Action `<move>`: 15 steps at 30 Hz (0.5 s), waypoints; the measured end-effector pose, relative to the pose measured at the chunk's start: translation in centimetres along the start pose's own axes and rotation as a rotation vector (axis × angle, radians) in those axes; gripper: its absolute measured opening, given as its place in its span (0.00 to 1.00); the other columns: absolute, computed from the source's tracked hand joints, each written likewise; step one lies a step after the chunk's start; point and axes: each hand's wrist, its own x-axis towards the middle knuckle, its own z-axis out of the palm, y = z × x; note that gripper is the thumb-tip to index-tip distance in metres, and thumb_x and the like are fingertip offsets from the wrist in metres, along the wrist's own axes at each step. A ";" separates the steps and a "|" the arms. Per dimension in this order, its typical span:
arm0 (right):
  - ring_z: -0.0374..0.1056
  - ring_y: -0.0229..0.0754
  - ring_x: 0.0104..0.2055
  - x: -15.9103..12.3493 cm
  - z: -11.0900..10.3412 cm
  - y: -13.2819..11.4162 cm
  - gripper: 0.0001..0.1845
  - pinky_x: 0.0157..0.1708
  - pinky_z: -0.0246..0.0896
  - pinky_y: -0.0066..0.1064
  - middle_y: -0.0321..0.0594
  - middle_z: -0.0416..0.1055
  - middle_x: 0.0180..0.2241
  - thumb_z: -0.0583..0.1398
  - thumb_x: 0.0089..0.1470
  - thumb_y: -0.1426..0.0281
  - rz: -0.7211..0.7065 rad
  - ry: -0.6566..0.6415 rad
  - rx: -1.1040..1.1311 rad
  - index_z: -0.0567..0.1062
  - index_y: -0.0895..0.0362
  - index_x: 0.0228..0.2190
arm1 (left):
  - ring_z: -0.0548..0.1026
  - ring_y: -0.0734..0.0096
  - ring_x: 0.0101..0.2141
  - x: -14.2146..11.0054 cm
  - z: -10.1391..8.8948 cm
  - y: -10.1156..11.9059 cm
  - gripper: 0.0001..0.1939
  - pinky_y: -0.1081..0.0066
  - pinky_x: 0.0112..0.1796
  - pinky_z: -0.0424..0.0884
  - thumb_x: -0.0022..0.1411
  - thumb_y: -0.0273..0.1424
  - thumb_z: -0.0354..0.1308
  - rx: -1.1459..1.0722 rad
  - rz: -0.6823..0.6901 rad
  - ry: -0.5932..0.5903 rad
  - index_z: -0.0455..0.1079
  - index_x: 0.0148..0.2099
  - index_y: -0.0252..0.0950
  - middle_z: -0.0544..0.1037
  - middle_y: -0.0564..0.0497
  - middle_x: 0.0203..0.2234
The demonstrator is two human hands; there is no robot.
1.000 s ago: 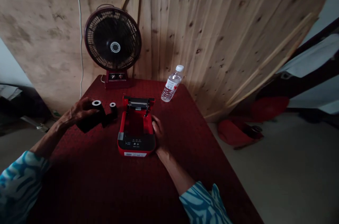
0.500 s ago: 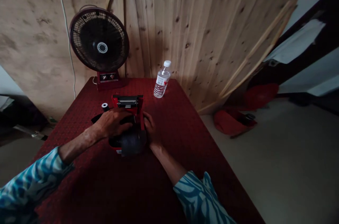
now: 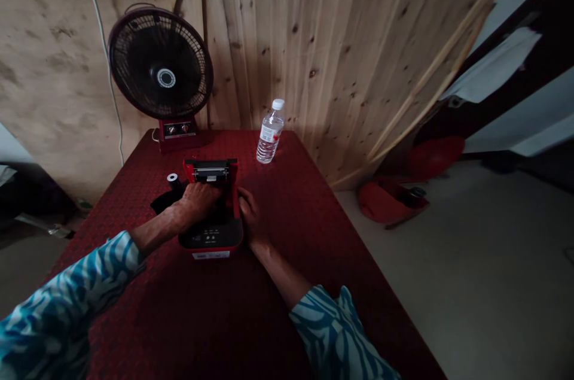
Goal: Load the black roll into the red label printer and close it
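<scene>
Taking the printer (image 3: pixel 210 240) as the centre of my clock, with 12 pointing away from me, I have it standing on the red table (image 3: pixel 201 320), its control panel toward me at 6. The lid (image 3: pixel 210 163) stands raised at 12, so the opening part is done; the closing part is not. My left hand (image 3: pixel 200 200) comes in from 8 o'clock with its fingers down in the bay (image 3: pixel 224 212). They are hidden from my feed, so I cannot tell whether they grip anything, nor whether anything sits seated in there. I judge the work inside the bay to be under way rather than finished. My right hand (image 3: pixel 251 215) lies at 3, its bent fingers touching the printer's side; it looks like steadying, though I cannot tell if it truly grips. A small roll (image 3: pixel 173 178) stands outside at 10, apart from both hands, and a dark shape (image 3: pixel 158 203), too dim to name, is at 9 by my left wrist. Farther off, a bottle (image 3: pixel 268 140) stands toward 1 and a fan (image 3: pixel 165 78) toward 11.
</scene>
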 end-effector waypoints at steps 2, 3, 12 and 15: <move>0.68 0.46 0.54 0.1 0.0 0.2 0.19 0.57 0.59 0.41 0.39 0.75 0.49 0.58 0.54 0.58 -0.006 -0.002 -0.001 0.76 0.51 0.45 | 0.79 0.46 0.45 0.1 0.0 -0.3 0.12 0.55 0.42 0.75 0.58 0.24 0.61 -0.004 0.016 -0.028 0.77 0.45 0.37 0.80 0.38 0.44; 0.68 0.46 0.54 0.1 0.0 0.3 0.19 0.58 0.58 0.41 0.39 0.75 0.50 0.58 0.54 0.59 -0.009 -0.004 0.003 0.76 0.51 0.46 | 0.79 0.47 0.45 -0.1 -0.1 -0.6 0.12 0.56 0.43 0.75 0.59 0.27 0.61 -0.010 0.030 -0.043 0.77 0.46 0.38 0.80 0.40 0.45; 0.68 0.46 0.53 0.0 0.1 0.4 0.19 0.56 0.60 0.40 0.38 0.75 0.49 0.57 0.54 0.58 -0.022 -0.009 0.023 0.75 0.50 0.46 | 0.80 0.64 0.41 -5.8 -1.3 -3.9 0.19 0.69 0.43 0.73 0.66 0.45 0.53 -0.489 0.221 0.035 0.76 0.50 0.41 0.82 0.51 0.43; 0.68 0.46 0.54 -0.1 0.1 0.0 0.19 0.56 0.60 0.40 0.38 0.75 0.50 0.57 0.54 0.58 -0.015 0.001 0.005 0.75 0.50 0.46 | 0.79 0.63 0.42 -6.6 -0.7 -3.7 0.17 0.67 0.45 0.71 0.65 0.41 0.52 -0.472 0.244 0.035 0.77 0.47 0.40 0.82 0.50 0.43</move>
